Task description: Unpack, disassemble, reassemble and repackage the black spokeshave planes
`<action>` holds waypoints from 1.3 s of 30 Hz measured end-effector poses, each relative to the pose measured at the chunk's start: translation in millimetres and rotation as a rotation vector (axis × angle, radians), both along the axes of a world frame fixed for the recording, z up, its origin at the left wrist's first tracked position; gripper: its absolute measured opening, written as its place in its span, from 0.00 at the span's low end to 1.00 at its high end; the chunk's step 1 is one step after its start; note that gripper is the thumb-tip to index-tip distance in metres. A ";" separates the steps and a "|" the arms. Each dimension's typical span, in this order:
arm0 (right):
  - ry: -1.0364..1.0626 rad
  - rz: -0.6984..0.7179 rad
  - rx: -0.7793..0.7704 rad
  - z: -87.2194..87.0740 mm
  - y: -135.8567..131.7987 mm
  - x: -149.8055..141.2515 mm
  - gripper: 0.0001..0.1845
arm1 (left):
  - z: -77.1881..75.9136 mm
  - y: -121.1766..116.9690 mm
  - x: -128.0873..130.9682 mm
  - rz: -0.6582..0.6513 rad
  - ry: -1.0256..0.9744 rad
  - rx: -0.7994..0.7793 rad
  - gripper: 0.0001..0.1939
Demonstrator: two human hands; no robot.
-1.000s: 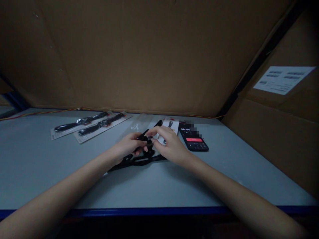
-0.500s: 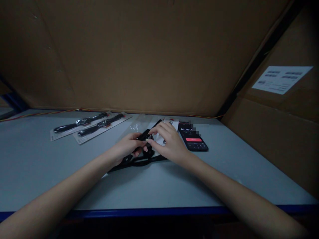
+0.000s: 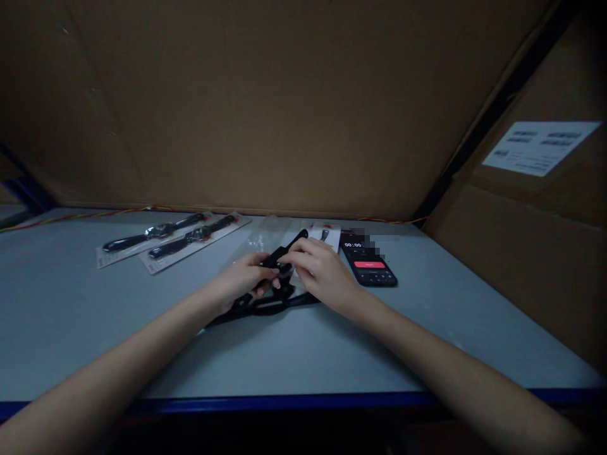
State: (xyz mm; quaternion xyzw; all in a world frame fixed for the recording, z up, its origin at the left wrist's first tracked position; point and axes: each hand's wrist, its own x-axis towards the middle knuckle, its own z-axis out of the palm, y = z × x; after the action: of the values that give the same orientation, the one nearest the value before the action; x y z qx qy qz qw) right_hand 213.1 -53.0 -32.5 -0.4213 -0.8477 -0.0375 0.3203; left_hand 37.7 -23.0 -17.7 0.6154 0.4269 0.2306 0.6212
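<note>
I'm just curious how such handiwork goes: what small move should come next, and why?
Probably a firmer left-hand grip on the black piece, before any push from the right hand: the left fingers hold it partway along, its far end sticks out beyond them, and the right fingertips seem to touch it.

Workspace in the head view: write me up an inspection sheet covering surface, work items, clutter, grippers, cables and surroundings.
Surface: grey worktop with a blue front edge; no spill seen.
Job's things: long black part between the hands; more black pieces below them, exact shape unclear.
Clutter: two carded packs at left; clear plastic and a white card behind the hands; phone at right.
Grippers: nothing seen; bare left hand grips the part, right hand has its fingers at it.
Cables: red-and-yellow wire along the back edge.
Surroundings: cardboard behind; labelled cardboard at right.
</note>
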 end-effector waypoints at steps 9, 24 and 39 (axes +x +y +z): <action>0.253 0.073 -0.062 -1.6 -2.9 -6.0 0.23 | -1.2 -0.3 -0.3 -0.014 0.002 0.018 0.09; 0.186 -0.065 0.002 4.7 -10.0 -9.3 0.08 | -1.3 2.8 -1.7 0.005 -0.037 0.062 0.04; 0.090 -0.080 -0.033 0.5 -9.0 -14.1 0.05 | -8.5 2.1 4.5 -0.014 0.053 0.165 0.04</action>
State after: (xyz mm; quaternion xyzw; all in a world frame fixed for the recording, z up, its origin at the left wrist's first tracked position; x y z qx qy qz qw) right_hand 199.0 -62.0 -32.0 -0.4613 -0.8153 -0.0172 0.3495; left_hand 42.2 -20.9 -26.1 0.6733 0.4184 0.2442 0.5586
